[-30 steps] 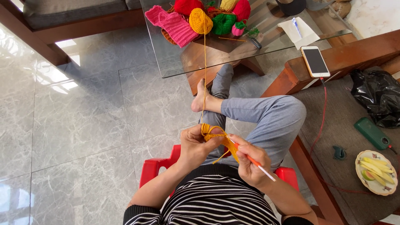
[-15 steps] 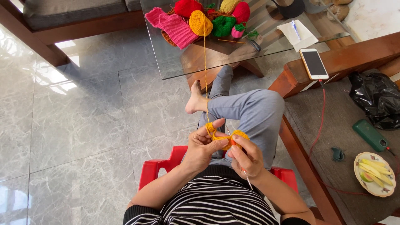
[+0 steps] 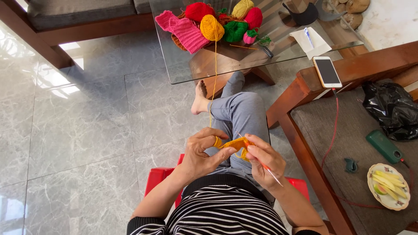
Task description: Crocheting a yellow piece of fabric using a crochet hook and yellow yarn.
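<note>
Over lap: left hand [image 3: 201, 152] pinching orange crochet piece [image 3: 237, 143]; right hand [image 3: 265, 161] w/ hook [image 3: 272, 173]

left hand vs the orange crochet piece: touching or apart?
Touching. The head view shows the left hand pinching the edge of the orange crochet piece between thumb and fingers, with no gap; the right hand holds its other side with the hook.

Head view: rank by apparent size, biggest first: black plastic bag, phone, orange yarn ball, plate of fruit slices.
1. black plastic bag
2. plate of fruit slices
3. phone and orange yarn ball look about alike; the ball lies farther from the camera, so unranked.
</note>
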